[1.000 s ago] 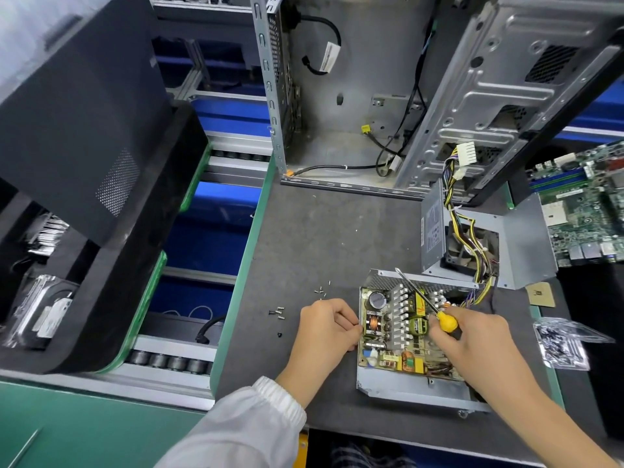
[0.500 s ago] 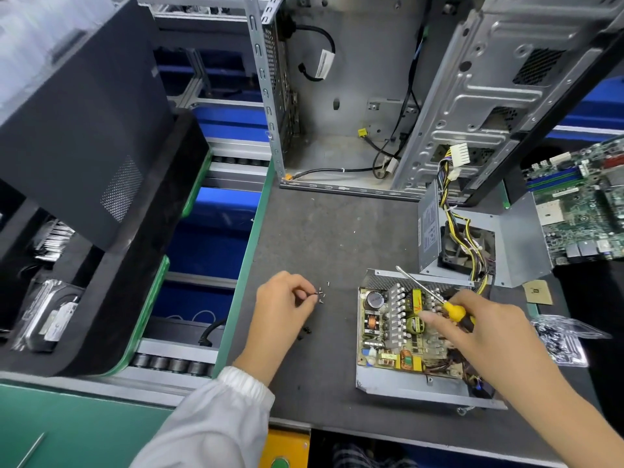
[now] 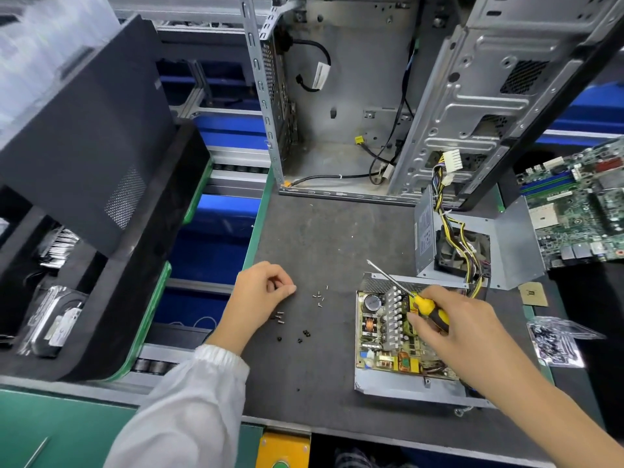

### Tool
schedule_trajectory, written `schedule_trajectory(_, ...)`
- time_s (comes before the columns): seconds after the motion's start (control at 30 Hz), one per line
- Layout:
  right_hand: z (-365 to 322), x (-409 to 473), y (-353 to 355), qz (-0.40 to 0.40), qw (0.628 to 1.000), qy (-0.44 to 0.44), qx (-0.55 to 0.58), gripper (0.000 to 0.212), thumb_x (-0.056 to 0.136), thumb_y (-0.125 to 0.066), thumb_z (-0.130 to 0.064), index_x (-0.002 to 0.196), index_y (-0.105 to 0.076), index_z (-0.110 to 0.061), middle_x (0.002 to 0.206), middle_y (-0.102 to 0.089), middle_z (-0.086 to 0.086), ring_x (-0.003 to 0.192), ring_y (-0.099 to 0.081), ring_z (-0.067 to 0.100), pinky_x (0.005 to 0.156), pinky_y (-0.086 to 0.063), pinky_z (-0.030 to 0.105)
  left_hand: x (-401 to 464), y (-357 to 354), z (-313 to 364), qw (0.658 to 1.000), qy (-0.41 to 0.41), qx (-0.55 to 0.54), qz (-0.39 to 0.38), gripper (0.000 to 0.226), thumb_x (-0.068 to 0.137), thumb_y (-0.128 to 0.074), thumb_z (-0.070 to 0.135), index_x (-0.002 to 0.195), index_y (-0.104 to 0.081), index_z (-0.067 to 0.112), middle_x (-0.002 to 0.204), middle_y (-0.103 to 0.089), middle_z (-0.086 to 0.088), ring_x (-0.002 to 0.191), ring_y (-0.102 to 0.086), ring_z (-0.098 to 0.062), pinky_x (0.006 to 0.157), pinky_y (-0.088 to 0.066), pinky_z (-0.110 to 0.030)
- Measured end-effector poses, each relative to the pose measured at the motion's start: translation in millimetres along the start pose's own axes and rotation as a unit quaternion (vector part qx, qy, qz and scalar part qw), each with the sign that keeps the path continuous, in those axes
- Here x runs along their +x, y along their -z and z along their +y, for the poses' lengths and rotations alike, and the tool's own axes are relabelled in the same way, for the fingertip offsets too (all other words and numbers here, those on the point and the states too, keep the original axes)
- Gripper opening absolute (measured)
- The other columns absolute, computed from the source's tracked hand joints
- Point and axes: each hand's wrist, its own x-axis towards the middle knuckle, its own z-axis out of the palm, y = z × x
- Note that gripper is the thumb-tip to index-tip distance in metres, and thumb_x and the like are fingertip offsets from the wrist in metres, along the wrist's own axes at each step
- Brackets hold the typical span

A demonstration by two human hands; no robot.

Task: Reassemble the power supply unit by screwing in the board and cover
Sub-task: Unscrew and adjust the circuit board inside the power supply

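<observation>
The open power supply base (image 3: 405, 390) lies on the dark mat with its circuit board (image 3: 381, 332) inside. My right hand (image 3: 472, 336) grips a yellow and black screwdriver (image 3: 434, 314) over the board, with the shaft pointing up and left. The grey cover (image 3: 513, 244), with fan and yellow cables, stands behind the base. Silver screws (image 3: 319, 297) and black screws (image 3: 304, 336) lie loose on the mat. My left hand (image 3: 260, 295) hovers just left of them, thumb and forefinger pinched together, seemingly on a small screw that is barely visible.
An open PC case (image 3: 337, 130) stands at the back of the mat. A motherboard (image 3: 580, 204) and a bag of screws (image 3: 553, 342) lie to the right. A black side panel (image 3: 84, 130) leans at the left above a hard drive (image 3: 50, 322).
My left hand left the power supply's edge, reached the loose silver screws, and has drawn back left with its fingers pinched. My right hand shifted slightly with the screwdriver.
</observation>
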Motion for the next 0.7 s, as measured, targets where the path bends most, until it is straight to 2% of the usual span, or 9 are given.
schedule_trajectory(0.1,1,0,-5,-0.006,1.0,0.006,-0.001,0.016,0.085,-0.062,-0.036,0.082,-0.053,-0.024,0.057,-0.05,-0.007,0.054,-0.048,0.004,0.047,-0.033,0.016,-15,8,-8,0.997,-0.019,-0.013,-0.076,0.014,0.078,-0.08,0.009,0.072,-0.072,0.018,0.078,-0.063,-0.002,0.06,-0.048,-0.004,0.062,-0.041,-0.012)
schedule_trajectory(0.17,1,1,-8,-0.01,1.0,0.009,-0.001,0.015,0.085,-0.062,-0.035,0.083,-0.054,-0.023,0.06,-0.053,-0.007,0.057,-0.051,0.004,0.05,-0.035,0.015,-22,5,-8,0.993,-0.045,-0.02,-0.108,0.013,0.078,-0.081,0.008,0.074,-0.073,0.018,0.081,-0.063,-0.003,0.066,-0.052,-0.01,0.066,-0.044,-0.018)
schedule_trajectory(0.27,-2,3,-11,-0.015,1.0,0.012,-0.001,0.014,0.085,-0.062,-0.035,0.084,-0.054,-0.023,0.063,-0.056,-0.006,0.062,-0.053,0.005,0.054,-0.038,0.016,-25,0,-7,0.985,-0.087,-0.019,-0.147,0.01,0.077,-0.083,0.014,0.079,-0.075,0.02,0.084,-0.06,0.002,0.072,-0.053,-0.007,0.07,-0.046,-0.022)
schedule_trajectory(0.4,-10,4,-11,-0.018,1.0,0.02,-0.002,0.014,0.086,-0.06,-0.034,0.083,-0.055,-0.022,0.064,-0.057,-0.005,0.063,-0.053,0.005,0.057,-0.04,0.021,-23,-9,-9,0.971,-0.123,0.052,-0.198,0.008,0.079,-0.081,0.021,0.084,-0.075,0.022,0.087,-0.055,0.013,0.085,-0.051,-0.002,0.082,-0.045,-0.026)
schedule_trajectory(0.57,-17,3,-10,-0.027,0.999,0.028,-0.002,0.017,0.089,-0.058,-0.037,0.091,-0.055,-0.021,0.072,-0.06,-0.005,0.071,-0.055,0.008,0.068,-0.045,0.03,-21,-11,-13,0.976,-0.114,0.035,-0.182,0.01,0.076,-0.083,0.021,0.074,-0.073,0.021,0.084,-0.054,0.013,0.084,-0.052,-0.003,0.08,-0.045,-0.025)
schedule_trajectory(0.63,-18,2,-8,-0.039,0.999,0.031,0.005,0.014,0.089,-0.057,-0.039,0.094,-0.054,-0.026,0.074,-0.061,-0.007,0.074,-0.055,0.007,0.069,-0.045,0.029,-23,-9,-10,0.983,-0.096,-0.023,-0.152,0.013,0.075,-0.084,0.018,0.07,-0.073,0.021,0.082,-0.061,0.008,0.077,-0.056,-0.007,0.073,-0.046,-0.023)
schedule_trajectory(0.7,-18,2,-3,-0.051,0.998,0.042,0.014,0.008,0.09,-0.057,-0.036,0.093,-0.055,-0.029,0.074,-0.06,-0.01,0.072,-0.055,0.007,0.066,-0.043,0.025,-25,-7,-3,0.987,-0.061,-0.11,-0.1,0.015,0.076,-0.082,0.016,0.069,-0.072,0.023,0.076,-0.067,0.006,0.067,-0.056,-0.003,0.065,-0.043,-0.015)
